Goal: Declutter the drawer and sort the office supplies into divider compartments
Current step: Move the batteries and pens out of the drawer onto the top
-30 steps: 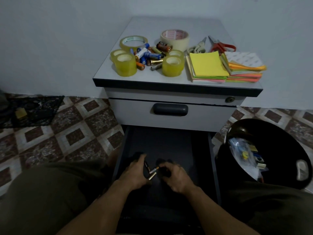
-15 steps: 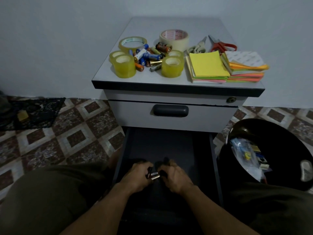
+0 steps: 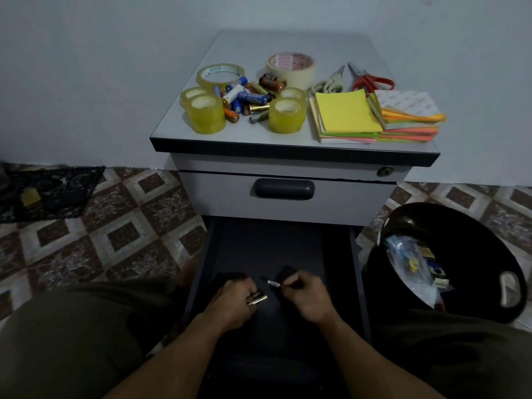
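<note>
**Batteries in both hands, low over the open drawer**

Seen from the head camera, the left hand (image 3: 233,300) hovers over the dark open drawer (image 3: 270,243). Its fingers (image 3: 244,287) are curled round a couple of batteries (image 3: 257,300), whose metal ends poke out to the right. Just beside it, the right hand (image 3: 305,295) pinches a black battery (image 3: 272,282) by one end. The long axis of that one runs up and left from the fingertips, toward the left hand but not touching it.

I'd guess both loads are bound for the battery pile (image 3: 247,96) on the tabletop (image 3: 247,138). It lies ahead and above, well apart from both hands, on the left hand's side. Tape rolls (image 3: 205,113), sticky notes (image 3: 345,115) and scissors (image 3: 371,80) share that top. A black bin (image 3: 472,234) stands to the right on the tiled floor (image 3: 115,226). The drawer is too dark to show any dividers.
</note>
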`<state>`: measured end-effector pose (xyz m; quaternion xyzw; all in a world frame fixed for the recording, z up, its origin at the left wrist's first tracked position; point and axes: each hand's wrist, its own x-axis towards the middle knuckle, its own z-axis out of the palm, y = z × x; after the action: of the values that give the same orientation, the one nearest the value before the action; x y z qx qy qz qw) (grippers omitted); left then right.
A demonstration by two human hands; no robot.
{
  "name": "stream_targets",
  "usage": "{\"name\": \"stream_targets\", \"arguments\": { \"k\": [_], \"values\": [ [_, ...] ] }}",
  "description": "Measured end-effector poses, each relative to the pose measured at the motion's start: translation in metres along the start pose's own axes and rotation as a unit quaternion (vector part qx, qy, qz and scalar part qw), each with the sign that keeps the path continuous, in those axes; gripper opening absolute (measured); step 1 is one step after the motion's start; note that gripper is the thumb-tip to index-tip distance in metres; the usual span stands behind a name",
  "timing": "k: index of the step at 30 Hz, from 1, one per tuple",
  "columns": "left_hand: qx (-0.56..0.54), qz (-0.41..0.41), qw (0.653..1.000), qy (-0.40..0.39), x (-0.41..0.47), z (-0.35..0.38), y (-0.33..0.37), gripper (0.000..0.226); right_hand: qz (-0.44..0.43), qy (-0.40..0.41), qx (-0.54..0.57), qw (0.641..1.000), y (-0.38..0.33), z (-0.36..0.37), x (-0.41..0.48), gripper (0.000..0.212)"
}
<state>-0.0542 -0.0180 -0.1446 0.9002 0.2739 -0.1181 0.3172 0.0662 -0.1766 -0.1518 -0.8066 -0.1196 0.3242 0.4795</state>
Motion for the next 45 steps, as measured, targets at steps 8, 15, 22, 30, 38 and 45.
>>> {"name": "stream_targets", "arguments": {
  "k": [8,15,22,30,38,45],
  "values": [
    [-0.099,-0.014,0.995,-0.003,-0.002,-0.005,0.001,0.012,0.018,0.008,0.163,0.986,-0.012,-0.002,-0.011,0.023],
    [-0.271,-0.055,0.961,-0.022,-0.010,-0.028,0.022,0.014,-0.017,0.021,0.194,0.981,-0.028,-0.015,-0.021,0.021],
    [-0.354,-0.069,0.930,-0.067,-0.030,-0.084,0.056,0.038,-0.111,0.005,0.204,0.973,-0.078,-0.042,-0.042,0.022],
    [-0.353,0.021,0.935,-0.031,-0.093,-0.165,0.098,0.021,-0.225,0.020,0.175,0.958,-0.142,-0.082,-0.098,0.024],
    [-0.315,0.075,0.938,0.127,-0.109,-0.264,0.145,0.013,-0.343,0.077,0.087,0.932,-0.251,-0.117,-0.116,0.012],
    [-0.238,0.078,0.933,0.259,-0.047,-0.335,0.180,0.017,-0.341,0.193,-0.067,0.918,-0.339,-0.122,-0.051,0.006]
  ]
}}
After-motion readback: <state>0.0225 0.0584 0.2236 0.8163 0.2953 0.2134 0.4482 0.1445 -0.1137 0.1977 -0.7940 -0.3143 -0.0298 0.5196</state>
